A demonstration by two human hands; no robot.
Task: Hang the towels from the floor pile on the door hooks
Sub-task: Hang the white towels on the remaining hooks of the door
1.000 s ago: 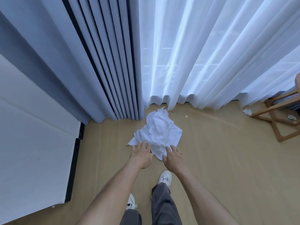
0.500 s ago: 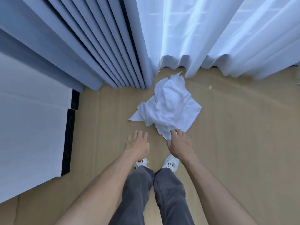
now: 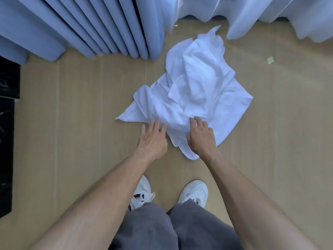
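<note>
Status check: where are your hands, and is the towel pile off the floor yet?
Both hands open: left hand at the pile's near edge, right hand on the cloth. Towel pile flat on floor, nothing lifted. Nothing in the way.

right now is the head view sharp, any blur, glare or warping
Head view: mostly sharp and evenly lit, no glare; towels show soft fold shadows; left hand and right hand slightly soft; wide-angle warp fans the curtains outward.

Pale wood floor (image 3: 72,123) running beneath blue-grey curtain (image 3: 93,24) pleats hanging at upper left; white sheer (image 3: 270,15) glowing with daylight at upper right; black panel (image 3: 7,132) bordering the left edge.
</note>
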